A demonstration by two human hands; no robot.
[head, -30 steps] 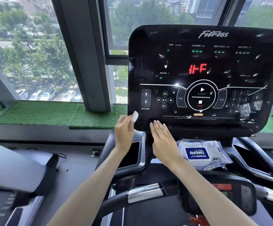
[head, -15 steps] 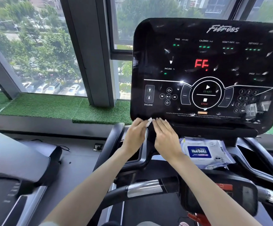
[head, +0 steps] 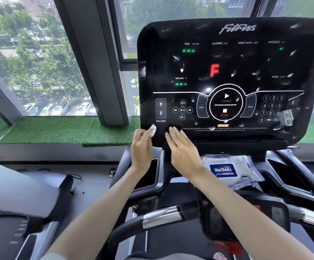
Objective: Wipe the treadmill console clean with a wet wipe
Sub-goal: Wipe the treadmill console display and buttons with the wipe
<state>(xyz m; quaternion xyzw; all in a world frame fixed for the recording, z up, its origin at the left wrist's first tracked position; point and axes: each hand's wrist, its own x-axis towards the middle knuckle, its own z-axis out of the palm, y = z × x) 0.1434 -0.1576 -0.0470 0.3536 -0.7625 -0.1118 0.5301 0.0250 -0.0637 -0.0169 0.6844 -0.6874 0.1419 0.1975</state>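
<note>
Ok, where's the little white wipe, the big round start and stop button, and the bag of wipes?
wet wipe (head: 153,130): head view, on the white wad in the left hand's fingertips.
start/stop button (head: 226,105): head view, on its centre line.
wipes pack (head: 223,169): head view, on its blue label.

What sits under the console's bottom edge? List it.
A wet-wipe pack lies on the ledge below the console, beside the right hand. The overhang hides its far end.

Bright daylight floods in through the windows (head: 40,59) behind, throwing white glare flecks across the glossy black console (head: 233,81), while wide-angle distortion bends the frame edges and the lower left looks perhaps motion-blurred.
</note>
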